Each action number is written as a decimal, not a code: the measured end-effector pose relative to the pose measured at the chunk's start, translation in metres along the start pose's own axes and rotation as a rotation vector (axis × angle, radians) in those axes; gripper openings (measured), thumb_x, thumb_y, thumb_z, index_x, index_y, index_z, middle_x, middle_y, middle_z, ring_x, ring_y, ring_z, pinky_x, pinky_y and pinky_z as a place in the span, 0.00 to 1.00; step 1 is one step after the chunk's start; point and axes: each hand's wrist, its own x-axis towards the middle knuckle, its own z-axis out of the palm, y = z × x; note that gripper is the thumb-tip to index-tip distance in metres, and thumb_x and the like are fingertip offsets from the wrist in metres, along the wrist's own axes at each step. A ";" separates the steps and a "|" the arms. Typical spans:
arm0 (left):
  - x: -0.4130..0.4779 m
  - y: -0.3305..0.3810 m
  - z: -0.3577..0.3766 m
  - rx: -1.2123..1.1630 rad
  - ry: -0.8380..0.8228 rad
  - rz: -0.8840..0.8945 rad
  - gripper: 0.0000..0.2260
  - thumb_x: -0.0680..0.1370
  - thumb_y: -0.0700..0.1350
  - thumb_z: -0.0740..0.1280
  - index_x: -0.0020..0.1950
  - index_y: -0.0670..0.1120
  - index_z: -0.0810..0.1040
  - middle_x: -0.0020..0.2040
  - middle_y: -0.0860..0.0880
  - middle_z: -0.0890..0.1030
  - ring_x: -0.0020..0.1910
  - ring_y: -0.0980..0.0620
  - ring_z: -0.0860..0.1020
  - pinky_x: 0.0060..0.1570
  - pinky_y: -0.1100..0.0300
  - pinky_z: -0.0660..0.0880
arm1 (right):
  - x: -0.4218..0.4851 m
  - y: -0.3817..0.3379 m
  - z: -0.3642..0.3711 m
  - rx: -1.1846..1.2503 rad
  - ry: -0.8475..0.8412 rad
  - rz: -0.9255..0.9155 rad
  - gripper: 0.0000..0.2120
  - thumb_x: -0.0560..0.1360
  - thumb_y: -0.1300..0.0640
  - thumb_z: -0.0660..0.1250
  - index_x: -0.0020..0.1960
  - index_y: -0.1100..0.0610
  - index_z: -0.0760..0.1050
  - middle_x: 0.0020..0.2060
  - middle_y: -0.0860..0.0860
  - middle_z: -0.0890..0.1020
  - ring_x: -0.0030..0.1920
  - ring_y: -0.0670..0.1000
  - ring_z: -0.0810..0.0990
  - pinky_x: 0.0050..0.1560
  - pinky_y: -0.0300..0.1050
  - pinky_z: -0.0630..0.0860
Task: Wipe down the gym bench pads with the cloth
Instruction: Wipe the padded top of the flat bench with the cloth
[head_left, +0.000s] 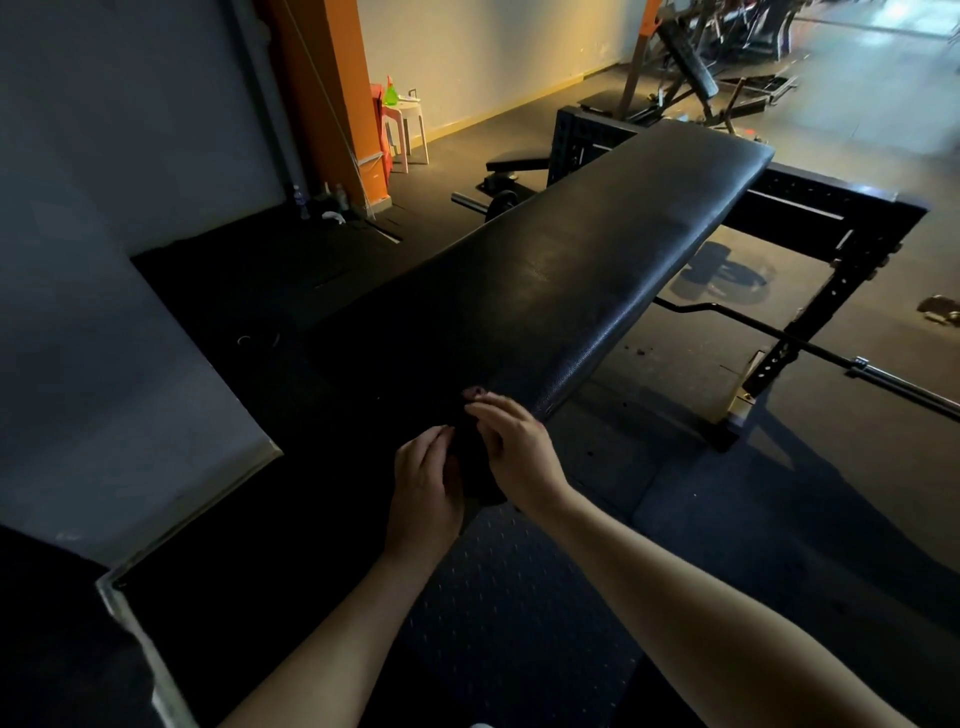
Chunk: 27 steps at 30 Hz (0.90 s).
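A long black bench pad (587, 260) runs from the near centre up to the far right. At its near end both hands hold a dark cloth (475, 467) between them. My left hand (423, 491) grips the cloth's left side with curled fingers. My right hand (511, 449) pinches its upper edge right at the pad's near corner. The cloth is almost as dark as the floor, so its outline is hard to make out.
A black rack frame (810, 312) stands on the right with a barbell (831, 358) lying low across it. Another small bench (517, 163) and a white stool (408, 124) sit at the back by an orange pillar (332, 98). A grey wall (104, 260) closes the left.
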 end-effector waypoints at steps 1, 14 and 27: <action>0.001 0.000 0.001 0.002 0.002 -0.009 0.21 0.81 0.52 0.56 0.72 0.48 0.73 0.70 0.51 0.72 0.72 0.51 0.65 0.68 0.48 0.71 | 0.011 0.002 -0.001 -0.001 0.029 0.038 0.15 0.82 0.62 0.62 0.67 0.57 0.78 0.69 0.51 0.76 0.71 0.50 0.72 0.72 0.42 0.67; -0.008 -0.015 -0.014 -0.225 0.035 -0.114 0.18 0.83 0.52 0.57 0.73 0.52 0.72 0.72 0.54 0.71 0.70 0.56 0.72 0.68 0.53 0.73 | -0.007 -0.012 0.029 -0.034 -0.152 -0.117 0.16 0.82 0.59 0.63 0.69 0.55 0.77 0.70 0.51 0.75 0.76 0.49 0.64 0.76 0.39 0.57; -0.006 -0.011 -0.016 -0.241 0.024 -0.165 0.17 0.85 0.52 0.57 0.73 0.54 0.71 0.70 0.58 0.69 0.63 0.64 0.72 0.59 0.66 0.71 | 0.028 -0.009 0.035 -0.177 -0.250 -0.082 0.19 0.84 0.52 0.59 0.74 0.50 0.70 0.75 0.48 0.69 0.79 0.49 0.54 0.77 0.48 0.56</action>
